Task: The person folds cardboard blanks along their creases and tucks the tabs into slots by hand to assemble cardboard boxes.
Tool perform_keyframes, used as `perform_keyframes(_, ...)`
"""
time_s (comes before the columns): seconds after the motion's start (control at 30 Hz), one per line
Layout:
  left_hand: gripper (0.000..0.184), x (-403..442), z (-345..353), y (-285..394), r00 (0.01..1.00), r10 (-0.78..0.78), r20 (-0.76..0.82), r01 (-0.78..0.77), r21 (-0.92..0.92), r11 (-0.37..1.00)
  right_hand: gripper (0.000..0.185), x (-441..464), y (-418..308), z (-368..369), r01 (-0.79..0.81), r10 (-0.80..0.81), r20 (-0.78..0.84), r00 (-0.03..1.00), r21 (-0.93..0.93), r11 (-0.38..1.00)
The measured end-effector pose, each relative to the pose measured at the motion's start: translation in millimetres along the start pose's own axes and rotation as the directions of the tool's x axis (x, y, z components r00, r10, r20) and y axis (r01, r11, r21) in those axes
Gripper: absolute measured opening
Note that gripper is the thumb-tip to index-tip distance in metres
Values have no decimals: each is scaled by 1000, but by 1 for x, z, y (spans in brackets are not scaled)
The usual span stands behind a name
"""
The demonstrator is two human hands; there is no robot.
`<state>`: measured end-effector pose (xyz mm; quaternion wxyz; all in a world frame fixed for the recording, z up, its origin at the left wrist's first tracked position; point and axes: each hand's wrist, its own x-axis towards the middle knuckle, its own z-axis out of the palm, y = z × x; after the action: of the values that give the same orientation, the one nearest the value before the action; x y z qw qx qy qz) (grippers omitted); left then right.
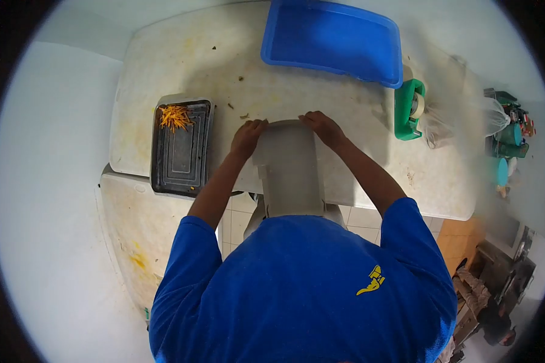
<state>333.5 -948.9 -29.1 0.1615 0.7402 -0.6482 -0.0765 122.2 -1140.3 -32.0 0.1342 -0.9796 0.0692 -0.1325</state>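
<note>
A grey, flat rectangular panel [290, 166] with a curved far edge reaches from my body over the front edge of the table; I cannot tell exactly what it is. At its far left corner, my left hand [248, 138] is closed with the fingers curled over the edge. My right hand [323, 129] grips the far right corner in the same way. To the left of my left hand lies a black tray [181, 151] with a small pile of thin orange-yellow sticks [174, 118] at its far end.
A blue tray [333, 39] lies at the far side of the white table [224, 72]. To the right stands a green tape dispenser [409, 109] beside a clear plastic bag [436, 127]. Small dark scraps dot the tabletop. Another person [496, 327] is at the lower right.
</note>
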Motion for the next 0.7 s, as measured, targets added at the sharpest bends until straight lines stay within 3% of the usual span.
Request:
perform_keyframes(0.17, 35, -24, 21, -1, 985, -42, -165, 30, -75, 997, 40, -16, -5, 8, 63, -66, -63, 996, -55, 997)
perform_keyframes(0.23, 30, -23, 25, -6, 972, -51, -228, 8, -186, 982, 40, -19, 5, 32, -132, 165, -134, 977, 225, 965)
perform_keyframes(0.3, 28, -21, 26, -9, 967, -69, -246, 10, -233, 972, 43, -25, 13, 39, -339, 381, -20, 924, 418, 843)
perform_keyframes(0.37, 26, -17, 16, -8, 972, -83, -220, 34, -217, 976, 50, -13, 6, -12, -574, 533, 232, 814, 468, 672)
perform_keyframes(0.47, 25, -11, 4, -9, 988, -110, -105, 81, -249, 965, 52, -2, 15, -38, -644, 437, 491, 754, 419, 640)
perform_keyframes(0.57, 23, -7, 7, -17, 989, -99, -111, 67, -261, 963, 52, -7, 32, -31, -655, 344, 579, 739, 499, 567)
perform_keyframes(0.67, 22, -6, 12, -13, 972, -175, -154, 128, -275, 953, 48, -13, 34, -16, -668, 402, 542, 738, 502, 550)
perform_keyframes(0.7, 21, -6, 14, -11, 968, -177, -177, 131, -244, 961, 46, -14, 36, -8, -558, 354, 453, 818, 477, 679)
